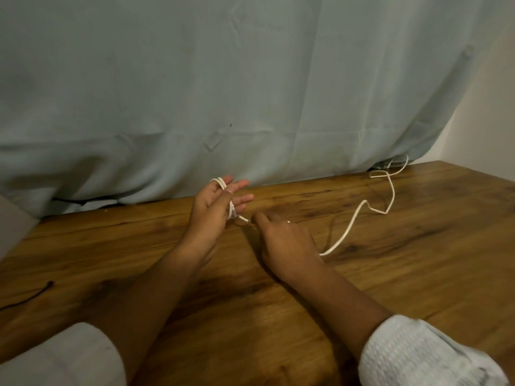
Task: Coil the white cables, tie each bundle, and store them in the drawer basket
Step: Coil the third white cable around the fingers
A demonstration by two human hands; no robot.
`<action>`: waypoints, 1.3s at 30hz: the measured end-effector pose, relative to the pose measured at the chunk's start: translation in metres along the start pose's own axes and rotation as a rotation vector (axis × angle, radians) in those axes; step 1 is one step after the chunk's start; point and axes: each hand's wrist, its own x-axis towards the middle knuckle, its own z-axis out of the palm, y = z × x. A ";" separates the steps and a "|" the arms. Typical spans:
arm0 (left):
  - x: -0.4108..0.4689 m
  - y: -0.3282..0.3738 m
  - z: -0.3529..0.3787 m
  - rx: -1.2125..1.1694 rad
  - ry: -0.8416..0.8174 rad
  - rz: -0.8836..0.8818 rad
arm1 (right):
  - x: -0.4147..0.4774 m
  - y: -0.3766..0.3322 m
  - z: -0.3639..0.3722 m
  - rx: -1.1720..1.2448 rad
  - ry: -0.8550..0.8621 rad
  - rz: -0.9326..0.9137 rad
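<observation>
I'm coiling: my left hand (214,210) keeps its fingers (239,185) straight, white cable (352,224) looped round them. My right hand (281,238) pinches the strand, slack trailing across the tabletop (390,274). Next, I reckon, another wrap.

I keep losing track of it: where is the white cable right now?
Head view: the white cable is looped round the left hand, runs into the right hand beside it, then trails right across the wooden table toward the curtain.
</observation>
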 end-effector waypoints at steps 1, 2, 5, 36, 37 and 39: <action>0.001 0.000 0.000 -0.029 -0.019 -0.019 | 0.000 -0.002 0.000 -0.036 -0.007 -0.003; 0.001 0.001 -0.001 -0.062 -0.037 -0.037 | -0.001 -0.004 -0.001 -0.064 -0.010 -0.004; 0.003 0.003 -0.003 -0.125 -0.082 -0.067 | 0.001 -0.004 -0.008 -0.089 -0.043 -0.037; -0.011 -0.004 -0.005 0.011 -0.559 -0.378 | 0.007 0.033 -0.017 0.193 0.324 -0.092; -0.012 -0.002 -0.005 -0.004 -0.581 -0.401 | 0.006 0.034 -0.016 0.199 0.317 -0.073; -0.014 0.000 -0.005 -0.051 -0.617 -0.438 | 0.007 0.036 -0.014 0.207 0.307 -0.043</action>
